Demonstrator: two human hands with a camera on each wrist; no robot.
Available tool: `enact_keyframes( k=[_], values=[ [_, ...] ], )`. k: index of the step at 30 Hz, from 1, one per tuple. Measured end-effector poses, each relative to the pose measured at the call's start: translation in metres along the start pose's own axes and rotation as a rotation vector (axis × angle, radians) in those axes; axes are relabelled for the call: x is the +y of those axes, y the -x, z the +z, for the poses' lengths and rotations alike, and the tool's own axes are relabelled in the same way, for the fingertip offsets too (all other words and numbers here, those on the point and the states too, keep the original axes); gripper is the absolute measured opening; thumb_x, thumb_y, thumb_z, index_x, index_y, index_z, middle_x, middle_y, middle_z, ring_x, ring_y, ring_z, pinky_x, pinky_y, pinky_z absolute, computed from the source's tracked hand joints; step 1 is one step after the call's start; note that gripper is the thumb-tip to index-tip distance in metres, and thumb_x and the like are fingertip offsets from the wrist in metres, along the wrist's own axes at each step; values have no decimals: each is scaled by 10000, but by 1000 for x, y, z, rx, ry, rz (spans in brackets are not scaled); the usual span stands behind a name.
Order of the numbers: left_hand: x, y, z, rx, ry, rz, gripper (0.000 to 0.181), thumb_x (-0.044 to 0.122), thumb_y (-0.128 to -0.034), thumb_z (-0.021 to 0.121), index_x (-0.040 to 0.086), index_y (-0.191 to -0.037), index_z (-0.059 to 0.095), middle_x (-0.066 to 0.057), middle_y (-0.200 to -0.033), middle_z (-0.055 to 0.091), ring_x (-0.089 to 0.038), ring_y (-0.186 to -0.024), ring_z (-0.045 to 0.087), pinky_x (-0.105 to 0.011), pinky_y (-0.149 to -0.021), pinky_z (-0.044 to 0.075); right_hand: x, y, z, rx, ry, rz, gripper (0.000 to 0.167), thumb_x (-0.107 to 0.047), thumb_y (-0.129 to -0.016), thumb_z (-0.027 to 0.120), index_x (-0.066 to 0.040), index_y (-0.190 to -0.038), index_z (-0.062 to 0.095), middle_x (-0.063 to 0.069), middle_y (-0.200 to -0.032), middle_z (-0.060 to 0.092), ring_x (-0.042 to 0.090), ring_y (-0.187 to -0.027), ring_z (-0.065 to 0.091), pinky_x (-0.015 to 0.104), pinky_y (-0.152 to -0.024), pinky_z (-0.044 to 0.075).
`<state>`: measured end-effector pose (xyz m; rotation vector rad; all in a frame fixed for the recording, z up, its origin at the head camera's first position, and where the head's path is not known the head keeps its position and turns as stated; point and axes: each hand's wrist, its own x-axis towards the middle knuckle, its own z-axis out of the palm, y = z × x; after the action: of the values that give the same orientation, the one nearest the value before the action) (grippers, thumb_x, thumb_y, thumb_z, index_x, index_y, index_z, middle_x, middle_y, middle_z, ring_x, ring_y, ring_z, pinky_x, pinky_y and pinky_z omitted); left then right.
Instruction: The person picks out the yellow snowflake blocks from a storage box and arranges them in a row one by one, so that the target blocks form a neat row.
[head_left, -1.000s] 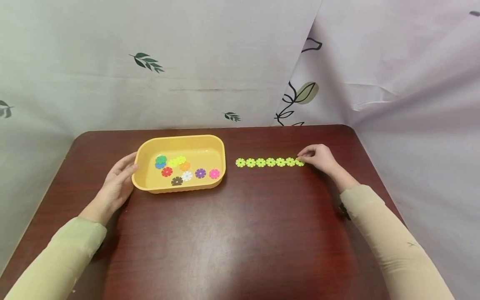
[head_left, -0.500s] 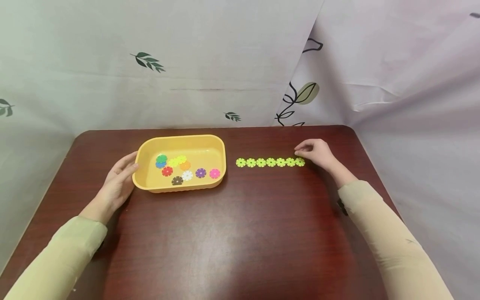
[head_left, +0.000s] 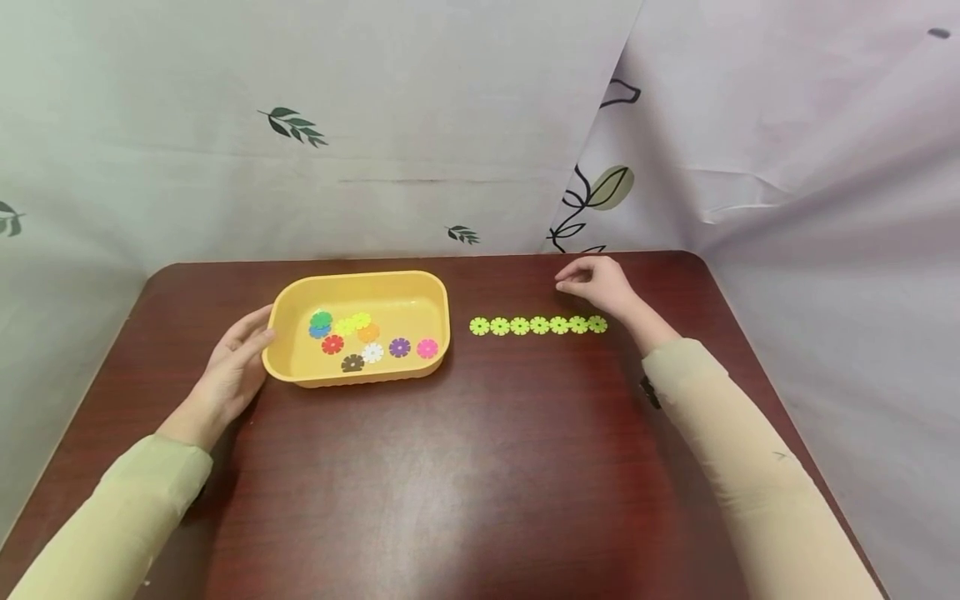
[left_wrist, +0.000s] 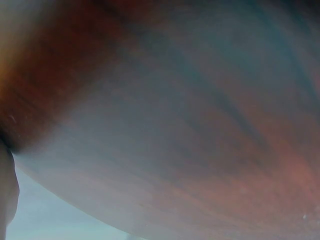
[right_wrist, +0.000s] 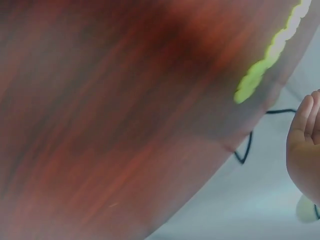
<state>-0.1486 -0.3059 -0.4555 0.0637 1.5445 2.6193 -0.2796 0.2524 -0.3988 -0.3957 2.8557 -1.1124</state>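
Observation:
In the head view my left hand (head_left: pixel 228 371) holds the left rim of a yellow plastic basin (head_left: pixel 360 379), thumb and fingers at its side. Inside lie loose flower-shaped discs: a green disc (head_left: pixel 321 319), a red disc (head_left: pixel 333 344), a purple disc (head_left: pixel 400 347), a pink disc (head_left: pixel 427 348) and several others. Right of the basin, several yellow-green flower discs (head_left: pixel 539 326) form a straight row on the table. Above and behind the row hovers my right hand (head_left: pixel 600 285), fingers bent loosely, nothing visible between thumb and forefinger.
The dark red wooden table (head_left: pixel 450 467) has rounded far corners. A pale curtain (head_left: pixel 420 125) with leaf prints hangs behind it and along both sides. The left wrist view is mostly blurred tabletop.
My right hand has left the right-end disc of the row, rising and moving left toward the back. That disc stays in line. The left hand and basin have kept their place.

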Motion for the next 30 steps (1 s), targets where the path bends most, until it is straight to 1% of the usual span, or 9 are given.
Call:
enact_keyframes(
  k=[4, 7, 17, 27, 30],
  values=[
    [0, 0, 0, -4, -7, -2, 388, -32, -1105, 456, 175, -1371, 647, 71, -1345, 707, -43, -1209, 686, -174, -966, 572, -17, -9, 10, -20, -17, -21, 182, -143, -966, 795, -23, -1103, 805, 190, -1039, 787, 224, -900, 712, 259, -815, 538],
    [0, 0, 0, -6, -14, -3, 387, -29, -1105, 459, 178, -1375, 643, 71, -1347, 700, -41, -1209, 684, -174, -965, 573, -30, -15, 17, -38, -35, -40, 179, -133, -969, 790, -16, -1104, 803, 192, -1044, 778, 278, -931, 711, 283, -829, 541],
    [-2, -1, -1, 1, -9, 4, 388, -32, -1104, 456, 172, -1371, 648, 63, -1335, 709, -47, -1204, 684, -175, -966, 570, -73, -35, 43, -108, -82, -113, 184, -116, -976, 779, 1, -1117, 795, 172, -1089, 782, 285, -974, 686, 358, -881, 548],
    [-3, -2, -1, -16, -1, 16, 401, -45, -1105, 437, 161, -1378, 647, 51, -1338, 713, -53, -1205, 687, -175, -970, 568, -107, -42, 70, -123, -154, -161, 207, -119, -967, 793, 13, -1127, 794, 163, -1111, 787, 267, -975, 691, 325, -885, 560],
    [-3, -2, -1, -18, -1, 18, 403, -47, -1105, 437, 159, -1380, 647, 53, -1344, 710, -52, -1210, 686, -174, -973, 568, -117, -42, 77, -123, -173, -174, 188, -121, -964, 797, -4, -1112, 802, 159, -1094, 793, 260, -967, 695, 321, -885, 567]
  ],
)
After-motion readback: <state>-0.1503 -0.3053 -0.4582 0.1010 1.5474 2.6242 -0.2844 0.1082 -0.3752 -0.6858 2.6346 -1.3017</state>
